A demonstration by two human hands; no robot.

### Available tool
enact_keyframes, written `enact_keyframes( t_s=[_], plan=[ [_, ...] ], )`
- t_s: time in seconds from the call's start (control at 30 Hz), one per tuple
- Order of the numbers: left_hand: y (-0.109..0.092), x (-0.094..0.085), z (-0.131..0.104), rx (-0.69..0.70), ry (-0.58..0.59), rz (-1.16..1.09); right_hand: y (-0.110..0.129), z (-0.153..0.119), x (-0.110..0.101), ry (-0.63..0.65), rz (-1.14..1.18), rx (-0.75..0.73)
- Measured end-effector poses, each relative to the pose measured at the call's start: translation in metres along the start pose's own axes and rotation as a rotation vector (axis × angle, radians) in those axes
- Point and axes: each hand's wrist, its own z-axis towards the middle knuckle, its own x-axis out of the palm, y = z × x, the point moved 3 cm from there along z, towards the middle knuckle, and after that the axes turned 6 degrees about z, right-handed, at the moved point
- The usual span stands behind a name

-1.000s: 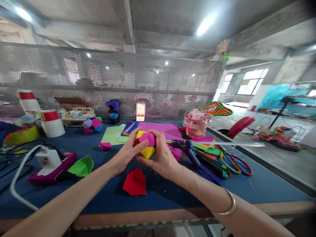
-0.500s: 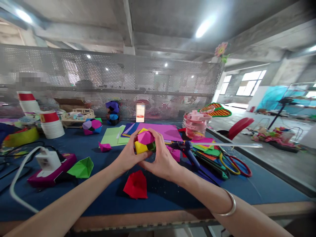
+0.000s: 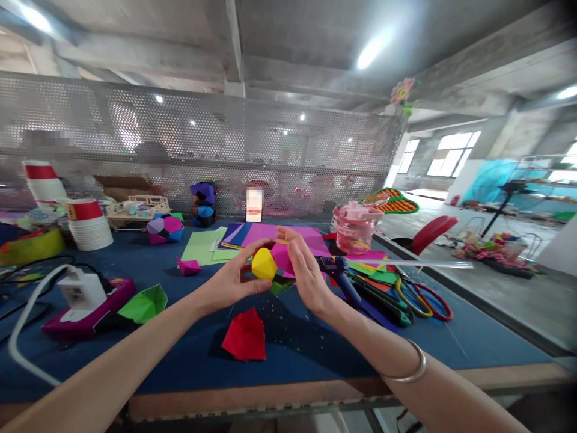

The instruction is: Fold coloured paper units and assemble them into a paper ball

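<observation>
1. Nearest on the blue table, a red folded-paper piece lies in front of the hands.
2. Beyond it, a yellow, magenta and green paper ball is held above the table: the left hand has its fingers curled round the yellow side; the right hand lies along the magenta side, fingers nearly straight.
3. A glue gun rests right of the right hand.
4. Farther back, a phone stands before a perforated metal screen.

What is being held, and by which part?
The paper ball: the left hand grips it by its yellow side; the right hand lies open along its magenta side.
</observation>
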Motion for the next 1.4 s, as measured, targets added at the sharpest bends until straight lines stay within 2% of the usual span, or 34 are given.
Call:
enact_keyframes(
  t_s=[0.2,0.3,0.47,0.7,0.93,1.2,1.4],
  plan=[
    [-0.002,0.012,-0.003,-0.012,-0.07,-0.038,0.003,-0.005,0.005,-0.025,0.045,0.032],
    [-0.003,0.018,-0.005,0.028,-0.133,-0.077,0.004,-0.007,0.007,-0.043,0.046,0.037],
    [-0.004,0.021,-0.007,0.033,-0.174,-0.06,0.005,-0.009,0.009,-0.081,0.014,0.022],
    [-0.004,0.022,-0.008,-0.024,-0.192,-0.043,0.002,-0.01,0.011,-0.08,0.007,0.024],
    [-0.007,0.023,-0.005,0.043,-0.2,-0.037,0.0,-0.01,0.012,-0.05,0.0,-0.003],
    [-0.005,0.024,-0.007,0.04,-0.135,-0.045,-0.003,-0.01,0.011,-0.082,0.038,0.021],
    [-0.005,0.024,-0.007,0.044,-0.132,-0.065,-0.001,-0.009,0.012,-0.083,0.033,0.053]
  ],
)
